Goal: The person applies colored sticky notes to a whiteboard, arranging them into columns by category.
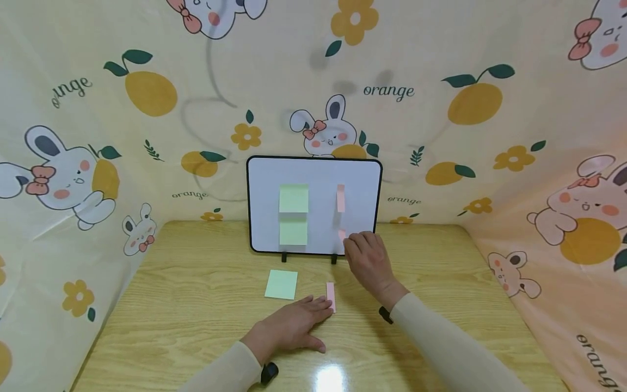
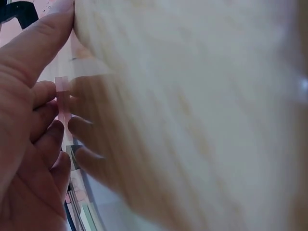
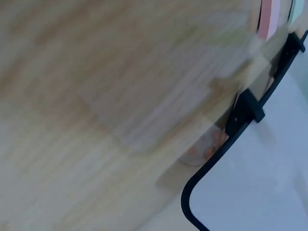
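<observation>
A small whiteboard [image 1: 318, 171] with a black frame stands at the back of the table. My right hand [image 1: 369, 261] is at its lower right, fingers curled, holding a pink sticky strip [image 1: 342, 234] against the white surface. Above that is another pink strip [image 1: 340, 198]. Two green sticky notes [image 1: 294, 199] sit one over the other on the board's left half. My left hand [image 1: 296, 324] lies palm down on the table, its outstretched fingertips touching a pink sticky pad [image 1: 330, 291]. The right wrist view does not show my right hand.
Left of the pink pad, a green sticky pad [image 1: 281, 285] lies on the wooden table [image 1: 196, 305]. Black feet [image 1: 334, 259] hold up the board. A patterned cloth [image 1: 294, 65] with rabbits and oranges surrounds the table at the back and sides.
</observation>
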`<state>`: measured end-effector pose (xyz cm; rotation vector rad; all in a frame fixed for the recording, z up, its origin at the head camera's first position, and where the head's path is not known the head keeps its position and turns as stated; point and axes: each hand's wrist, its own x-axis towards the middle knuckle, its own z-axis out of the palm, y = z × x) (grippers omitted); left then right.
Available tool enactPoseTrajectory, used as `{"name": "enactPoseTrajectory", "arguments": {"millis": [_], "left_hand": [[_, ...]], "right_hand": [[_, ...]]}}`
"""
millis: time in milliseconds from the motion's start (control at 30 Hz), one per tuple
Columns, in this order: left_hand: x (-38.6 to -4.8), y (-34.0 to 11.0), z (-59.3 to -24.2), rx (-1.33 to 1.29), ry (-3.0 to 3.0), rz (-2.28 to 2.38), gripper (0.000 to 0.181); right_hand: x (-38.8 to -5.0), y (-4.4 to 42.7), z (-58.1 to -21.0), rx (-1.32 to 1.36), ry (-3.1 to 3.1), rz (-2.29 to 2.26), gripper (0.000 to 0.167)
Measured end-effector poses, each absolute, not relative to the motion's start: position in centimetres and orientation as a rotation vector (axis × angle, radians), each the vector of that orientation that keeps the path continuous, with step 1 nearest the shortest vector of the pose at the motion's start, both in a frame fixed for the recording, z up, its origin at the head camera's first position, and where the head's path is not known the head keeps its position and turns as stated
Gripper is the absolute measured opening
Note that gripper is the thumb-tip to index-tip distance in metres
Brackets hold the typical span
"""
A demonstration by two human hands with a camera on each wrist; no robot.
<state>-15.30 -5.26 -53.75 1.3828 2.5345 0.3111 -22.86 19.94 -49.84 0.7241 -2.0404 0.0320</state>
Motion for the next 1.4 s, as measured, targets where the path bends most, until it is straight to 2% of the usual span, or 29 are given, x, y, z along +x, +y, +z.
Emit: {"name": "enactPoseTrajectory", "arguments": {"millis": [133, 400, 600, 733, 1400], "left_hand": [[-15.3, -5.4, -53.5, 1.364, 2.530, 0.326, 0.085], [-15.3, -5.5, -53.5, 1.379, 2.529, 0.342, 0.084], [-15.3, -5.5, -53.5, 1.384, 2.522, 0.363, 0.084], [-15.3, -5.4, -53.7, 1.359, 2.510, 0.398, 0.085], [-15.5, -5.4, -54.5, 1.348, 2.521, 0.425, 0.085]], "right_hand": [[-24.0, 19.8, -49.6, 0.716, -2.007, 0.004, 0.021], [-25.4, 19.6, -49.5, 0.700, -2.037, -0.033, 0.010], [-26.3, 19.5, -49.6, 0.701, -2.004, -0.031, 0.014], [-26.5, 19.5, -49.6, 0.707, -2.015, -0.031, 0.019], [-27.0, 19.8, -50.2, 0.711, -2.102, -0.046, 0.018]]}}
